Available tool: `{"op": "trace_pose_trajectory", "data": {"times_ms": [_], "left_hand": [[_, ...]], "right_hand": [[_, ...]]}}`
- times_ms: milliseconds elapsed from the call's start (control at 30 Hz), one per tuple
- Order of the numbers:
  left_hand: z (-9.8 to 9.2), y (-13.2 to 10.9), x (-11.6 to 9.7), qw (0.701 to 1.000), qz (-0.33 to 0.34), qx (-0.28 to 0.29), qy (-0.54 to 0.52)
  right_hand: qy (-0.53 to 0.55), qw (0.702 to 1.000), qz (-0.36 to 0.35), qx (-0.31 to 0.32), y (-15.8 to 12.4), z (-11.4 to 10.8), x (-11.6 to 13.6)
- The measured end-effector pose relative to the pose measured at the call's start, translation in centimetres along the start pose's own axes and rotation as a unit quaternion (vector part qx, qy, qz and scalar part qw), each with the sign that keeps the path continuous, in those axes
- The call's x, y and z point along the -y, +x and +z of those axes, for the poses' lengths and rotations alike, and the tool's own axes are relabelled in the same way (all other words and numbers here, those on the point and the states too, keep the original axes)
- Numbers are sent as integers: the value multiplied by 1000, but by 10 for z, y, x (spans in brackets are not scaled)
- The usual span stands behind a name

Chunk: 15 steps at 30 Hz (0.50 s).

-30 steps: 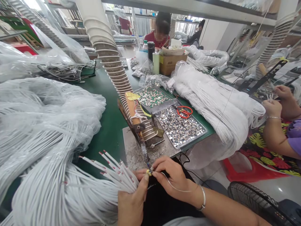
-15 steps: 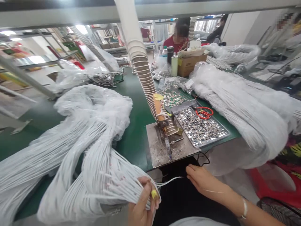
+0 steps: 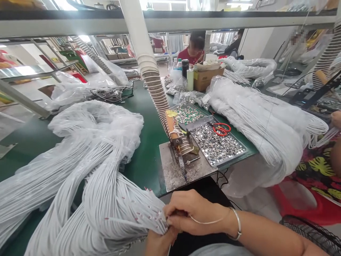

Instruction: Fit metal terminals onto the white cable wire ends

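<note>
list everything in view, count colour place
cables: countless, white, left and right
table: one, green, centre
plate: one, grey, table's near edge
iron: one, brown-handled, over plate
parts: countless, silver and green, centre
hand tool: one, red-handled, on parts
hoses: several, whitish, centre and rear
box: one, brown, rear
flasks: two, black and green, by box
stool: one, red, lower right
fan: one, black, lower right
co-workers: several, rear and right
bracelet: one, silver, right wrist
wire: one, pale, beside bracelet
left hand: one, partly hidden, by cables
right hand: one, by cables
</note>
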<state>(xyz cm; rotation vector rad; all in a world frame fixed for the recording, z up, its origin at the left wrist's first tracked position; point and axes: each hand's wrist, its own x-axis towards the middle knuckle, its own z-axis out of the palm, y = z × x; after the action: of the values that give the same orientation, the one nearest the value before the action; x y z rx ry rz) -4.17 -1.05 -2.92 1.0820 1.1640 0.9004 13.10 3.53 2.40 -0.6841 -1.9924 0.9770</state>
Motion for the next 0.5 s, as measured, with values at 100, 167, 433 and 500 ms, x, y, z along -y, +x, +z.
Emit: {"op": "trace_pose_trajectory", "data": {"times_ms": [100,167,433,500], "left_hand": [[5,-4,0,1000,13,-22,-16],[12,-4,1,999,18,-46,-16],[42,20,9,996,28,-89,8],[42,21,11,994,27,-104,30]], "right_hand": [[27,998,39,-49,-13,-6,-4],[41,995,53,-68,-22,-11,-5],[106,954,27,-279,-47,25,-29],[123,945,47,-300,-48,33,-36]]}}
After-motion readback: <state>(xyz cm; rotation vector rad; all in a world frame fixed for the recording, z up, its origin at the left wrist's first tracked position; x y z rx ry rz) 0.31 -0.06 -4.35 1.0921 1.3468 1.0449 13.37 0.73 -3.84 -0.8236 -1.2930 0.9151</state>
